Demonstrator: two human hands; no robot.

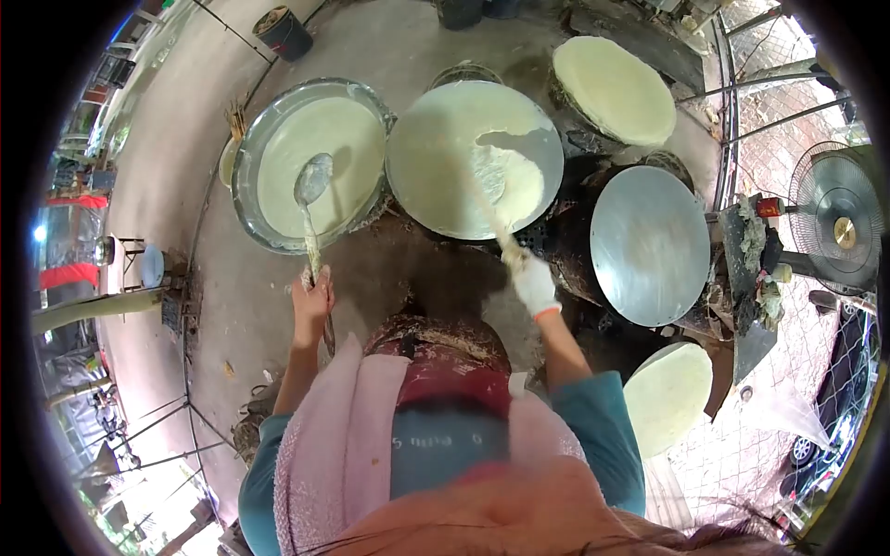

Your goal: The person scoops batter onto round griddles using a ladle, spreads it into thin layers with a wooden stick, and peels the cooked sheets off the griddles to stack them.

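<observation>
My bare left hand (313,298) is wrapped around the handle of a long ladle (306,208). The ladle's bowl is coated in batter and hangs over a wide metal basin (243,190) of pale, creamy batter (287,139). My right hand (535,283), in a white glove, grips a pale, long-handled tool (491,211). Its far end lies among white batter in a large round pan (400,190), and its exact shape is hard to make out. Pale batter coats most of this pan, with a bare grey patch (533,146) at the upper right.
To the right is a bare round pan (649,246). A pale round sheet (614,90) sits at the upper right and another (667,398) lower right. A fan (839,227) stands at the far right. A dark bucket (283,34) is on the floor, upper left.
</observation>
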